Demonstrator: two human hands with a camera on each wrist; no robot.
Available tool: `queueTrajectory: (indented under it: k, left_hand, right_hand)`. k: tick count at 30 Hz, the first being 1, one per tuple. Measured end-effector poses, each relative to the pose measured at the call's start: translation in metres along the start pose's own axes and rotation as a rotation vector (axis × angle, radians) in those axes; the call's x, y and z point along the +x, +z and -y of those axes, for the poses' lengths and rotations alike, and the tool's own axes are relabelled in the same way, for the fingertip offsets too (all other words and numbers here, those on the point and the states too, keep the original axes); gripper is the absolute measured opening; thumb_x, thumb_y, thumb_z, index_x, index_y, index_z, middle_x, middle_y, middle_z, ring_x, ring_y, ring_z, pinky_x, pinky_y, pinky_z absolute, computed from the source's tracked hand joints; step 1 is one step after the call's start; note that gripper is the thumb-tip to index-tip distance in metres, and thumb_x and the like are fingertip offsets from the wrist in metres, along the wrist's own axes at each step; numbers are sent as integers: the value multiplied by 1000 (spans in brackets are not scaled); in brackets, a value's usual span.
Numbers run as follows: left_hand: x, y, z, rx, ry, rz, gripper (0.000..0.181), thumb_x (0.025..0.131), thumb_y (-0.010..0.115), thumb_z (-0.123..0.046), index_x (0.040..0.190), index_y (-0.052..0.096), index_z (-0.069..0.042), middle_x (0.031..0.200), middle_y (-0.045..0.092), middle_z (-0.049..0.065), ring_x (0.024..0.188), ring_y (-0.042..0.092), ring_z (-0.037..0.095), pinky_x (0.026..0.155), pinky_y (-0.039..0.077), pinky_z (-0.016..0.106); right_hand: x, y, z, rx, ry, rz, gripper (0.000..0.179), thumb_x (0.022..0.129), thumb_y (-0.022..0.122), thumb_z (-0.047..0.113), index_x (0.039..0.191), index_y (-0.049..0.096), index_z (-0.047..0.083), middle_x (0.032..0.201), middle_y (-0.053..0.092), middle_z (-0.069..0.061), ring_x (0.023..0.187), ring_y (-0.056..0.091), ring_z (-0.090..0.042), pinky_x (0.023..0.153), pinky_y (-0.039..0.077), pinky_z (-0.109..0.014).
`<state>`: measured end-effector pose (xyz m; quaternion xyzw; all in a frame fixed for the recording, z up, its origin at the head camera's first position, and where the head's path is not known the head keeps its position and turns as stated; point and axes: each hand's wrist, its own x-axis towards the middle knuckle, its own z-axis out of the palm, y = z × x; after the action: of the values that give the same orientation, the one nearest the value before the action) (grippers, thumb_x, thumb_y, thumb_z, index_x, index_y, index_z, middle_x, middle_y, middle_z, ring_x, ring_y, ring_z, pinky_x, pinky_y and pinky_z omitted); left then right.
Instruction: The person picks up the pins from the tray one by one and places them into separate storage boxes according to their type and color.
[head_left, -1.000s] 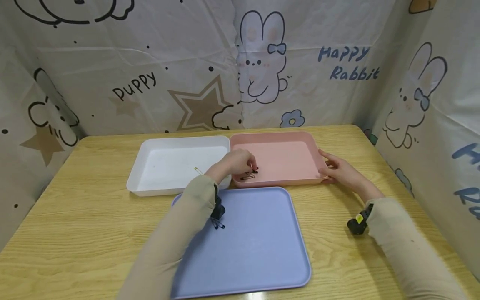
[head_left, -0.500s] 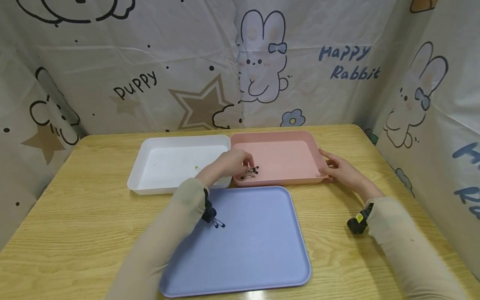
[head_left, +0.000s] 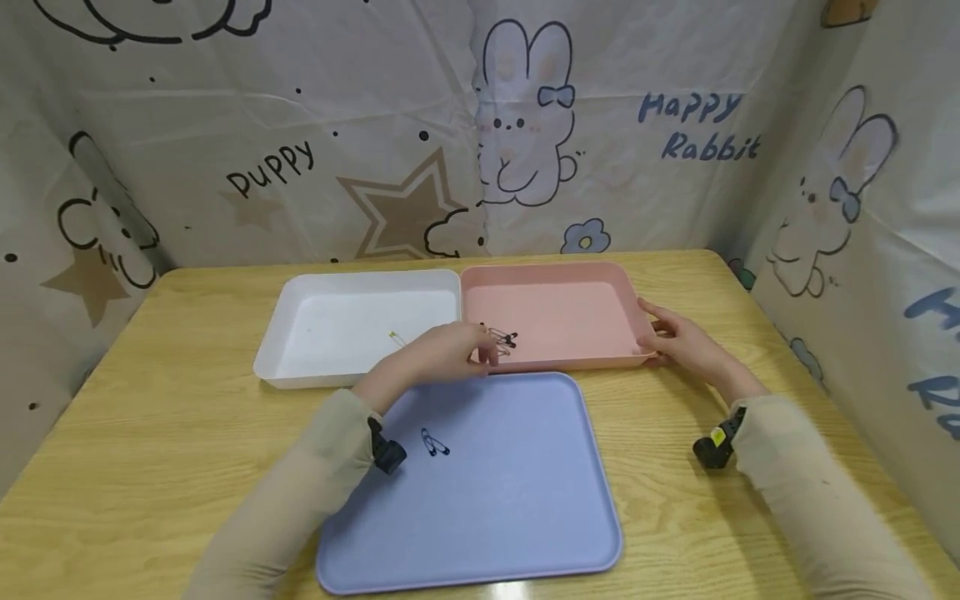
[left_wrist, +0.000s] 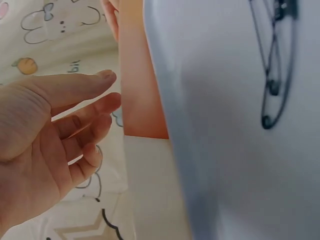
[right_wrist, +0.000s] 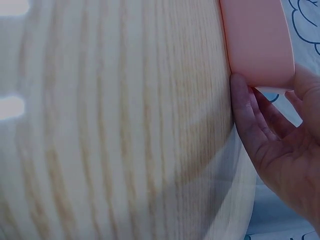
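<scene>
My left hand [head_left: 450,350] hovers over the near left corner of the pink tray [head_left: 570,308], fingers loosely bent. The left wrist view shows nothing between its thumb and fingers [left_wrist: 82,122]. Just beyond its fingertips, several black safety pins [head_left: 510,340] lie in a small pile inside that tray. Two more black safety pins [head_left: 435,443] lie on the blue tray [head_left: 517,492], below my left hand. At the pink tray's right end, my right hand [head_left: 690,346] holds the near corner, thumb at the rim and fingers against the outer wall.
A white tray [head_left: 337,321] stands left of the pink one, side against side. Inside it lies a gold safety pin [head_left: 397,339], partly hidden by my left hand. All three trays sit on a wooden table [head_left: 165,417], with a printed cloth [head_left: 300,108] behind it.
My left hand has let go of a black safety pin among the others in the pink tray and drawn back toward me and left. My right hand stays put.
</scene>
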<state>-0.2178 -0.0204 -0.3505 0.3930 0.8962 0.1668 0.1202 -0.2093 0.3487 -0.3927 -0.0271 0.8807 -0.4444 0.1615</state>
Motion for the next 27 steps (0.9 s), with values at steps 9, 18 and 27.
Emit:
queueTrajectory:
  k: [9,18,27]
  left_hand:
    - [-34,2,-1,-60,12,71,12,81,67,-16,93,67,-16,81,58,-8,70,50,8,64,42,25]
    - [-56,9,-2,-55,-25,217,11,77,72,-20,86,65,-19,72,56,-11,66,51,6,61,42,25]
    - [-67,19,1,9,-1,262,19,69,77,-20,80,62,-19,68,55,-9,61,48,5,59,39,22]
  right_hand:
    - [1,1,-2,24,-5,-3,69,93,51,24,147,8,23,125,36,-23,96,51,-25,81,50,-30]
    - [1,-1,-2,27,-19,2,69,93,51,22,147,8,23,122,38,-24,92,53,-22,79,51,-29]
    - [1,0,-1,21,-6,0,69,93,51,24,147,8,24,123,38,-24,93,52,-24,79,50,-28]
